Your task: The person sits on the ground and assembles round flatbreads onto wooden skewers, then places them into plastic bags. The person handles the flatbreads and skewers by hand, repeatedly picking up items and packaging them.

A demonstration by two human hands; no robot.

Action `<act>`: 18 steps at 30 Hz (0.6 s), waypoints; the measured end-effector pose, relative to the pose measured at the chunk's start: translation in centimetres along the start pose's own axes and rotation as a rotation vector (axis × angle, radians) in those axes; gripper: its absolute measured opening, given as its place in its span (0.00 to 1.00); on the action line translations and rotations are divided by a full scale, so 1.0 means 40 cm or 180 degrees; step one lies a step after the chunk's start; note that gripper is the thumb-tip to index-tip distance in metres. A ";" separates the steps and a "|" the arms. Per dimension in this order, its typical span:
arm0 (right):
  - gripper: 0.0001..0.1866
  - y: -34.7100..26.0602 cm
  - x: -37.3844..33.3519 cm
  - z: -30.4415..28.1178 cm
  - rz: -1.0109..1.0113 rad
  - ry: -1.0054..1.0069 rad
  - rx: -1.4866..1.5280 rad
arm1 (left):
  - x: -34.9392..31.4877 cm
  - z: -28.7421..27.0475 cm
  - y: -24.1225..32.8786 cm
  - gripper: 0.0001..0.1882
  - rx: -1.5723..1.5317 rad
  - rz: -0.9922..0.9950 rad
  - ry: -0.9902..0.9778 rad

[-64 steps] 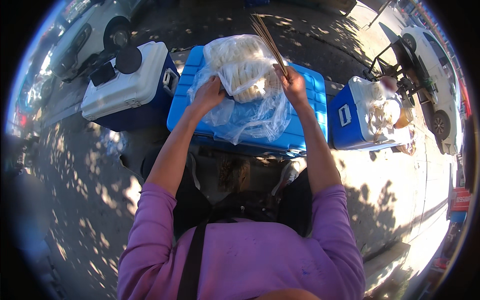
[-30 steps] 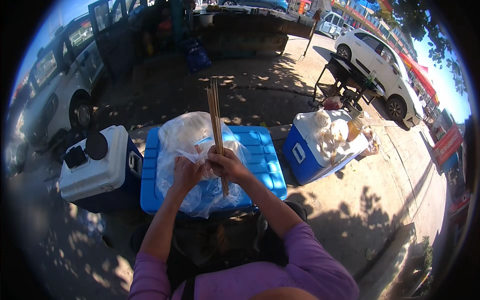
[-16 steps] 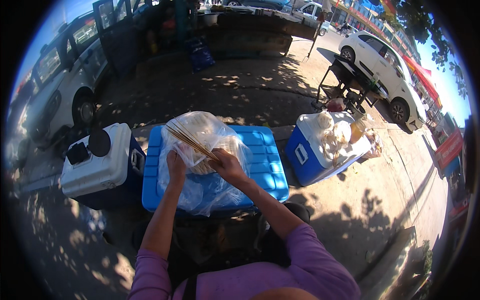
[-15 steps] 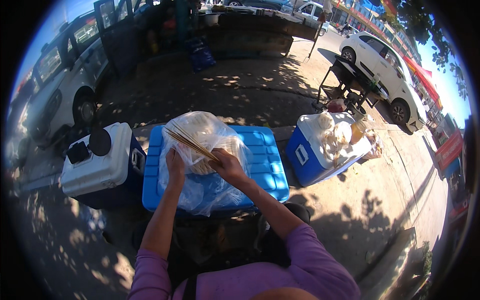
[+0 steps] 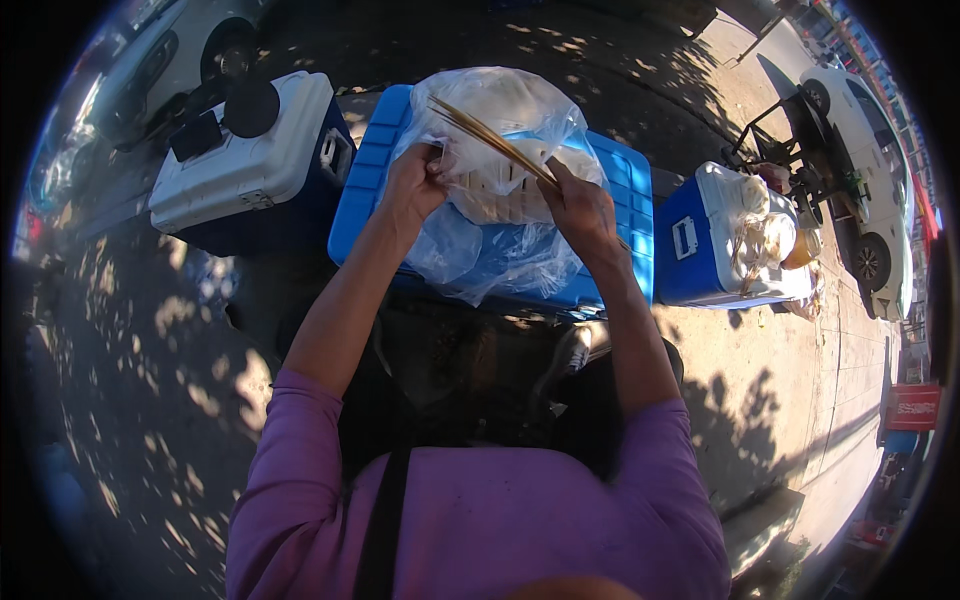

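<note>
A clear plastic bag (image 5: 505,88) lies bunched on the lid of a blue storage box (image 5: 625,190) in front of me. Pale, flat pieces (image 5: 495,203) show in rows inside it; their exact kind is unclear. My left hand (image 5: 413,188) is closed at the bag's left side, its fingertips pinching the plastic. In my right hand (image 5: 583,210) is a bundle of thin wooden skewers (image 5: 490,137), gripped near one end. They slant up and leftward across the bag, their far ends toward my left hand.
A white-lidded cooler (image 5: 245,170) stands left, with a black round object (image 5: 251,108) and a dark flat one on top. Another blue cooler (image 5: 685,240) at right carries several tied plastic bags (image 5: 765,235). Beyond it are a dark metal stand and a parked white car (image 5: 870,160).
My view has tipped downward, so the boxes appear higher in it. My hands are farther apart; the left grips the bag's side while the right still holds the skewers.
</note>
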State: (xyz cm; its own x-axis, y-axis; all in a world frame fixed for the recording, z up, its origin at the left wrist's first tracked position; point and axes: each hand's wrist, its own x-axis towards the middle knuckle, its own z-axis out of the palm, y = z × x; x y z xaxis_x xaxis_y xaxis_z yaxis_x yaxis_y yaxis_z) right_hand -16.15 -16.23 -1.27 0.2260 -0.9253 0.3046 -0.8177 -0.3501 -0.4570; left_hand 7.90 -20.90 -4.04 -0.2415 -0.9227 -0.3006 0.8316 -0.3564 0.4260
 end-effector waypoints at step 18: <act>0.06 0.049 -0.030 -0.048 -0.0675 0.0598 0.0638 | -0.179 0.117 -0.053 0.09 0.6093 0.4636 -0.1136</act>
State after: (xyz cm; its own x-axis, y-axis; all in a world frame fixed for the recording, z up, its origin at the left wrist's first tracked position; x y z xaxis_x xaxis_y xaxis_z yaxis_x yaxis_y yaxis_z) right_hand -19.05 -15.52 -0.95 0.2630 -0.7923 0.5505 -0.6384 -0.5707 -0.5164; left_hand 5.54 -14.21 1.20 -0.3867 -0.5085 0.7693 -0.6351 0.7518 0.1776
